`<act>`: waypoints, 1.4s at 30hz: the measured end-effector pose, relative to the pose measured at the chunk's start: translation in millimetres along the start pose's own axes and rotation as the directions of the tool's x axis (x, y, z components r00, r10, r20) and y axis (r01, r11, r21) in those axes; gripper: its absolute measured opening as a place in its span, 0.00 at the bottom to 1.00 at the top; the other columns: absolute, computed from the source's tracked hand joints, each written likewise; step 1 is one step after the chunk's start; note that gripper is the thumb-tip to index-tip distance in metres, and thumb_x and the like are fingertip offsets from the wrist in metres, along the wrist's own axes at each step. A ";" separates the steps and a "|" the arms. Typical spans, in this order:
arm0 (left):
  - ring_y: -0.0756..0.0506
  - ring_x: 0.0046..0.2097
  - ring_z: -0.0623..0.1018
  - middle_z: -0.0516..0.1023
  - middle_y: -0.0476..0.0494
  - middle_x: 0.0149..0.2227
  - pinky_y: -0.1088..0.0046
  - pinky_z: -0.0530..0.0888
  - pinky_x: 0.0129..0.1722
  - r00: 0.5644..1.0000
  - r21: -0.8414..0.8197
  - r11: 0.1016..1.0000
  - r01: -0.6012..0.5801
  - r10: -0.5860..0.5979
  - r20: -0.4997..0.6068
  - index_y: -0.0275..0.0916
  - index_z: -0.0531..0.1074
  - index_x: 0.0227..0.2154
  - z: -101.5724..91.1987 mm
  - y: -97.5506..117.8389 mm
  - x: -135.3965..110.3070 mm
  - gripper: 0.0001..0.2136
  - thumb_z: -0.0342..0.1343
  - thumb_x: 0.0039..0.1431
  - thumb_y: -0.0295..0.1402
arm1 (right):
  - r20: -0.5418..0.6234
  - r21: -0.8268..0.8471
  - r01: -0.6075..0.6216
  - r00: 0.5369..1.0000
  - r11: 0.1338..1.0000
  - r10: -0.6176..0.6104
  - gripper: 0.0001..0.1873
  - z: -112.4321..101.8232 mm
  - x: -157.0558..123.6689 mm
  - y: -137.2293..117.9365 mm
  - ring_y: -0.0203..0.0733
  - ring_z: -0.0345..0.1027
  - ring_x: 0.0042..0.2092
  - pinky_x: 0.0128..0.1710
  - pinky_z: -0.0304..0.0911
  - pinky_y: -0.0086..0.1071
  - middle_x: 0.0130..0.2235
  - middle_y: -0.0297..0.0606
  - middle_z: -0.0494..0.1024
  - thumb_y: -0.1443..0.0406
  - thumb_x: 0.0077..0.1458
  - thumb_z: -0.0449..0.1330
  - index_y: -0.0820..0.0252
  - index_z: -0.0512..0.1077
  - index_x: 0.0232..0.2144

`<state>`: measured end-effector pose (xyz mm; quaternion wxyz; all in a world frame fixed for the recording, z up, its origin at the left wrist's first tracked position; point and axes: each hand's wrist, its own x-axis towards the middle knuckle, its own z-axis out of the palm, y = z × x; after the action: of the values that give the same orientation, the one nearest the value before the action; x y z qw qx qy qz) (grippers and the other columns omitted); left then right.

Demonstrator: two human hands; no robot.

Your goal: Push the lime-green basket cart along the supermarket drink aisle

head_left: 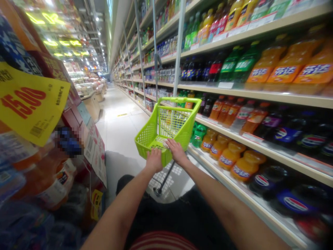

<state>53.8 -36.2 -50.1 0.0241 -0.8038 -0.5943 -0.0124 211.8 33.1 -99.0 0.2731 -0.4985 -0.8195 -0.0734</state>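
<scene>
A lime-green plastic shopping trolley basket [148, 139] stands on the aisle floor in front of me, with perforated sides and a raised bar at its far end. Its inside shows no goods. My left hand [155, 161] has its fingers curled over the near rim. To the right of it, my right hand [177, 151] reaches over the same rim. At its fingertips is a small whitish crumpled piece [165, 143], perhaps tissue; its exact kind is unclear. Beneath the basket, a dark leg ends in a caster wheel [157, 191].
Drink shelves [260, 93] run along the right, close to the trolley, with orange soda bottles [225, 157] on the lowest level. Stacked bottles [52, 180] and a yellow price sign [31, 100] crowd the left. Pale aisle floor [119, 125] stretches ahead.
</scene>
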 end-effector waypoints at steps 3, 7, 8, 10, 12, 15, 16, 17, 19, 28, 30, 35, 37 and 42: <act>0.39 0.58 0.57 0.60 0.38 0.57 0.58 0.54 0.56 0.993 0.008 0.993 -0.114 0.115 -0.029 0.37 0.51 0.57 -4.7 -9.4 5.1 0.32 0.52 0.48 0.36 | -0.035 0.017 0.004 0.999 1.000 -0.003 0.31 -1.6 -7.0 12.6 0.46 0.48 0.61 0.53 0.53 0.48 0.59 0.44 0.58 0.78 0.49 0.46 0.59 0.59 0.56; 0.41 0.54 0.64 0.67 0.41 0.52 0.54 0.55 0.54 1.000 0.042 0.999 -0.021 0.020 0.009 0.41 0.60 0.51 -14.8 -43.8 20.4 0.21 0.43 0.56 0.43 | -0.058 0.044 -0.017 0.998 0.999 0.019 0.30 -2.0 -10.8 25.1 0.45 0.50 0.60 0.53 0.55 0.45 0.59 0.44 0.58 0.77 0.49 0.48 0.59 0.58 0.56; 0.41 0.54 0.64 0.69 0.42 0.51 0.53 0.55 0.54 0.999 0.064 0.997 -0.031 0.031 0.008 0.42 0.63 0.47 -16.0 -50.4 23.6 0.18 0.41 0.58 0.42 | -0.051 0.046 -0.019 0.998 0.999 0.022 0.30 -2.5 -10.6 27.1 0.45 0.50 0.60 0.53 0.55 0.45 0.59 0.44 0.58 0.77 0.50 0.48 0.59 0.58 0.56; 0.41 0.51 0.67 0.72 0.42 0.47 0.55 0.56 0.53 1.000 0.093 0.996 -0.017 0.019 -0.019 0.41 0.68 0.41 -15.5 -56.4 27.7 0.17 0.38 0.60 0.42 | -0.033 0.044 -0.017 0.999 0.999 0.019 0.29 -4.0 -9.7 30.2 0.45 0.50 0.60 0.54 0.54 0.46 0.59 0.44 0.58 0.76 0.51 0.48 0.59 0.58 0.56; 0.42 0.49 0.68 0.73 0.41 0.45 0.58 0.59 0.50 0.999 0.100 0.995 0.019 -0.013 -0.051 0.39 0.69 0.38 -12.7 -53.1 28.6 0.18 0.37 0.60 0.42 | -0.020 0.034 -0.005 1.000 0.999 0.005 0.28 -6.1 -9.2 32.4 0.45 0.49 0.60 0.54 0.53 0.46 0.59 0.44 0.58 0.76 0.51 0.48 0.60 0.58 0.56; 0.42 0.49 0.68 0.74 0.41 0.44 0.61 0.62 0.48 0.996 0.086 0.994 0.061 -0.055 -0.066 0.40 0.70 0.37 -9.4 -39.9 26.4 0.18 0.36 0.61 0.40 | -0.011 0.015 0.000 1.000 1.000 0.001 0.30 -10.3 -11.5 35.8 0.44 0.49 0.60 0.54 0.53 0.47 0.59 0.45 0.59 0.77 0.50 0.47 0.59 0.58 0.56; 0.42 0.49 0.68 0.74 0.41 0.43 0.61 0.62 0.48 0.996 0.079 0.995 0.064 -0.059 -0.061 0.40 0.71 0.37 -9.1 -35.6 25.4 0.18 0.36 0.61 0.40 | -0.006 0.010 -0.002 1.000 1.000 0.002 0.30 -12.0 -13.0 37.2 0.44 0.49 0.60 0.54 0.53 0.46 0.59 0.44 0.59 0.77 0.49 0.47 0.58 0.58 0.56; 0.43 0.49 0.68 0.74 0.41 0.43 0.61 0.62 0.48 0.997 0.071 0.995 0.064 -0.060 -0.056 0.40 0.71 0.37 -8.9 -32.2 24.4 0.19 0.36 0.61 0.40 | 0.000 0.005 -0.008 1.000 1.000 0.008 0.31 -14.0 -14.5 38.6 0.44 0.49 0.60 0.54 0.53 0.46 0.59 0.43 0.59 0.78 0.49 0.47 0.58 0.58 0.56; 0.43 0.49 0.68 0.74 0.41 0.43 0.59 0.60 0.50 0.997 0.055 0.997 0.057 -0.054 -0.046 0.40 0.71 0.37 -7.9 -29.1 22.3 0.19 0.35 0.61 0.39 | 0.008 -0.009 -0.028 1.000 1.000 0.028 0.31 -18.8 -16.5 41.6 0.45 0.49 0.60 0.53 0.53 0.46 0.59 0.42 0.58 0.78 0.49 0.46 0.57 0.58 0.56; 0.43 0.64 0.42 0.41 0.41 0.65 0.54 0.47 0.59 0.995 0.032 0.995 0.096 -0.096 0.002 0.37 0.44 0.60 20.0 -48.1 15.5 0.32 0.45 0.52 0.31 | 0.046 -0.077 -0.226 0.972 0.971 0.230 0.27 -31.5 -7.4 45.4 0.50 0.50 0.60 0.53 0.53 0.46 0.60 0.48 0.56 0.73 0.51 0.48 0.65 0.59 0.55; 0.43 0.64 0.41 0.40 0.41 0.65 0.54 0.47 0.59 0.996 0.018 0.997 0.080 -0.081 0.031 0.37 0.42 0.61 20.7 -46.9 17.3 0.33 0.45 0.51 0.31 | 0.025 -0.069 -0.239 0.970 0.969 0.241 0.28 -27.3 -10.2 34.1 0.48 0.50 0.60 0.54 0.52 0.45 0.60 0.47 0.57 0.74 0.50 0.49 0.64 0.59 0.55; 0.40 0.64 0.41 0.38 0.38 0.65 0.51 0.48 0.58 0.994 -0.001 0.999 0.032 -0.032 0.104 0.35 0.41 0.61 11.1 -42.8 20.8 0.36 0.48 0.49 0.35 | 0.061 -0.023 -0.162 0.985 0.987 0.163 0.29 -8.1 -13.5 -24.2 0.46 0.46 0.61 0.55 0.50 0.43 0.61 0.45 0.55 0.76 0.51 0.47 0.62 0.57 0.56; 0.40 0.64 0.41 0.38 0.38 0.65 0.50 0.48 0.58 0.992 0.003 1.000 0.023 -0.023 0.125 0.35 0.41 0.61 7.8 -43.2 20.6 0.37 0.49 0.48 0.37 | 0.075 -0.011 -0.132 0.988 0.991 0.132 0.29 -2.6 -8.6 -45.2 0.47 0.46 0.61 0.55 0.49 0.45 0.61 0.44 0.54 0.76 0.52 0.46 0.58 0.56 0.57; 0.40 0.64 0.42 0.39 0.38 0.65 0.52 0.48 0.59 0.993 0.012 1.000 0.008 -0.009 0.116 0.34 0.42 0.60 6.6 -47.0 19.2 0.38 0.50 0.47 0.39 | 0.068 -0.072 -0.162 0.984 0.984 0.167 0.26 -8.0 -4.8 -41.9 0.50 0.46 0.61 0.55 0.45 0.54 0.61 0.44 0.55 0.73 0.56 0.43 0.55 0.56 0.57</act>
<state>14.4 -3.8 -54.6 -0.0056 -0.8005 -0.5981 0.0376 180.6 5.6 -88.4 0.2309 -0.5755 -0.7823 -0.0592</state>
